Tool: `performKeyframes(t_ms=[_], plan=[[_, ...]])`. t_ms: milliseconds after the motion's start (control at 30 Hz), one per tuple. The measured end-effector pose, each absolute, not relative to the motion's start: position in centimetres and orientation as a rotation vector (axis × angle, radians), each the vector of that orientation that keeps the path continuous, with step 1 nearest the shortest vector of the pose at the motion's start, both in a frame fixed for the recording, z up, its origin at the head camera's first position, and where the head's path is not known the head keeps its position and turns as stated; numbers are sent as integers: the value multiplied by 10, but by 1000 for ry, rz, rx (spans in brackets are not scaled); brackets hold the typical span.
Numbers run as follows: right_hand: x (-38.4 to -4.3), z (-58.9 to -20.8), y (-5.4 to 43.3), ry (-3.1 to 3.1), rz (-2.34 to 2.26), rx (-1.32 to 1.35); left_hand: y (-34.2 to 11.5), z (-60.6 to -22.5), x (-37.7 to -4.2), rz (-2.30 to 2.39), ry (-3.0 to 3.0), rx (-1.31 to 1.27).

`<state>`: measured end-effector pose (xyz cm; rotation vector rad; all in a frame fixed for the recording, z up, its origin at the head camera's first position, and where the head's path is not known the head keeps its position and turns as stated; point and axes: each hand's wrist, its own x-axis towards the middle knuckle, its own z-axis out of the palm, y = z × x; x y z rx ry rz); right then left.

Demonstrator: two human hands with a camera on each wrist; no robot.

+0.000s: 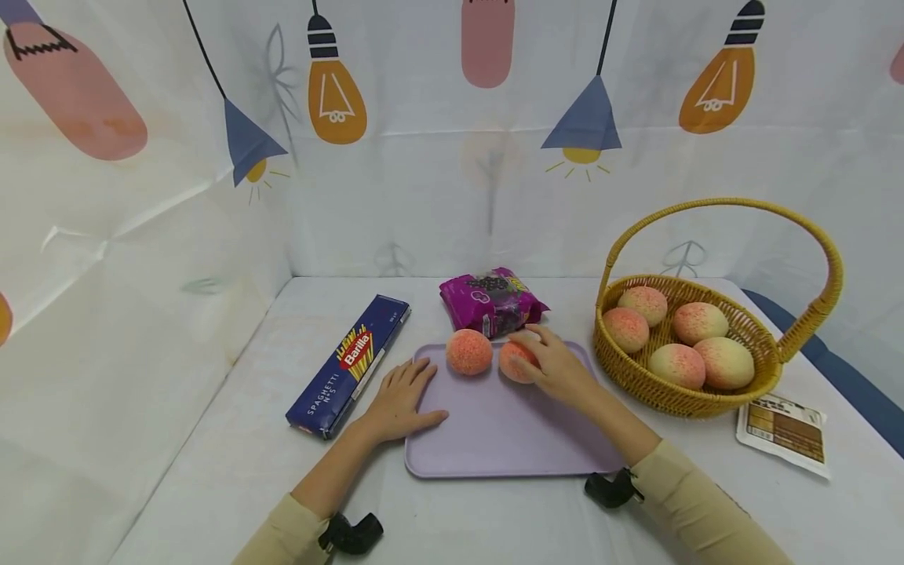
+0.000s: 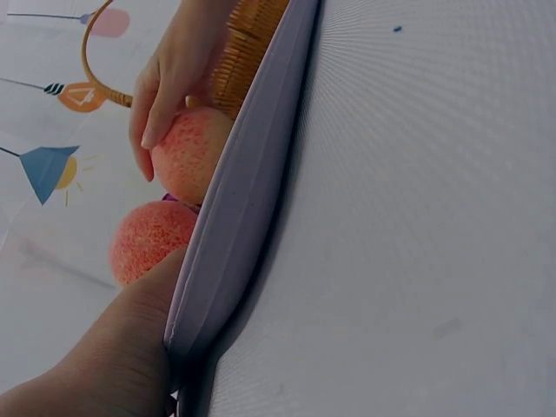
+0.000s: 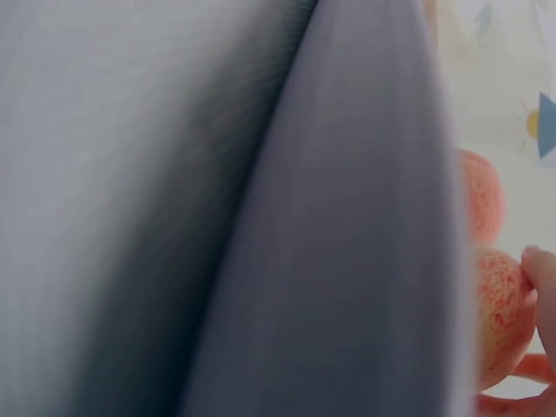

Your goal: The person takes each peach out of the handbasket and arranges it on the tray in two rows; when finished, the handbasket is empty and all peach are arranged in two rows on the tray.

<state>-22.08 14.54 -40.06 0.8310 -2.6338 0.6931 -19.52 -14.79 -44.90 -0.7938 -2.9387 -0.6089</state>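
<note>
A pale purple tray (image 1: 508, 439) lies on the white table with two peaches at its far side. My right hand (image 1: 558, 369) curls its fingers and thumb round the right peach (image 1: 517, 361); the right wrist view shows the thumb against this peach (image 3: 504, 317). Just left of it sits the other peach (image 1: 469, 351), untouched. My left hand (image 1: 401, 400) rests on the tray's left edge, fingers straight and spread, thumb over the rim. From the left wrist, the tray's side (image 2: 248, 182) crosses the view, with both peaches beyond.
A wicker basket (image 1: 671, 400) with several peaches and a tall handle stands at the right, beside a brown-and-white packet (image 1: 784, 433). Left of the tray lies a blue spaghetti box (image 1: 349, 365). A purple snack bag (image 1: 490, 302) sits behind the tray.
</note>
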Motion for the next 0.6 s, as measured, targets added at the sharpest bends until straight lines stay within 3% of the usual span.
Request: performKeyframes(t_ms=[600], plan=[[-222,-401,147,-2273,437,951,-148,-449,-195,-592,-2937,-789]])
